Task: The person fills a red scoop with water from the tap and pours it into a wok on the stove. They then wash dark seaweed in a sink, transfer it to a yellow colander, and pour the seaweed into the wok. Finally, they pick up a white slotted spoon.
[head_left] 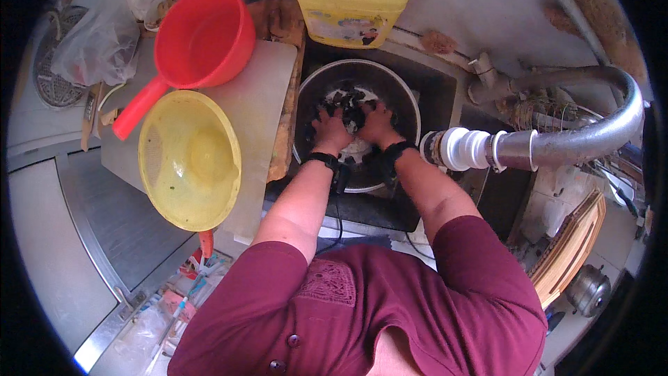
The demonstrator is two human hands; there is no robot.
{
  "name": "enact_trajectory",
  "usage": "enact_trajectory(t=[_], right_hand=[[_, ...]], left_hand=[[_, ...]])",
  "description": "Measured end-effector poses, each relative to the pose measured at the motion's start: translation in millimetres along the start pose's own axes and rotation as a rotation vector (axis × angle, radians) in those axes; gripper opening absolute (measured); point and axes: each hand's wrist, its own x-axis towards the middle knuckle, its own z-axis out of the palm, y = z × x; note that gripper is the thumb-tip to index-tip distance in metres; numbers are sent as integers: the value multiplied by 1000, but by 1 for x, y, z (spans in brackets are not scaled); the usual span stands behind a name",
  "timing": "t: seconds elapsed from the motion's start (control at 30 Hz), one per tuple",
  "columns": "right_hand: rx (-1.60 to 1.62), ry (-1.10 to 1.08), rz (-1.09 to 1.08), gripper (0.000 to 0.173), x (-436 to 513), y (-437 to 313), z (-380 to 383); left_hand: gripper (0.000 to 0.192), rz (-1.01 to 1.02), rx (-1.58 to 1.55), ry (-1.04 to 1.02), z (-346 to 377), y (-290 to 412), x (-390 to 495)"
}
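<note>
Both hands reach into a round metal basin (409, 115) standing in the dark sink (436, 83). Inside lie dark, ragged, soft-looking pieces (350, 99), with pale patches between them. My left hand (332, 131) is at the left of the pile, fingers spread and fingertips partly sunk among the pieces. Opposite it, close by, my right hand (377, 124) touches the right side of the pile, its fingers bent and partly hidden. Whether either hand grips any pieces cannot be made out. A black band circles each wrist.
Left of the sink, a red plastic dipper (203, 36) and a yellow plastic basin (190, 162) sit on a board (271, 78). A yellow jug (352, 0) stands behind the sink. From the right, a thick pipe with white fittings (459, 149) reaches close to my right forearm.
</note>
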Motion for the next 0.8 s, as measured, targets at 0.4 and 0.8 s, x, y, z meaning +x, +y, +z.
enact_trajectory(t=[0.4, 0.8], right_hand=[[979, -345, 285, 22, -37, 4, 9], [261, -79, -11, 29, -28, 1, -8]], left_hand=[[25, 156, -619, -249, 45, -25, 5], [33, 130, -132, -57, 4, -11, -6]])
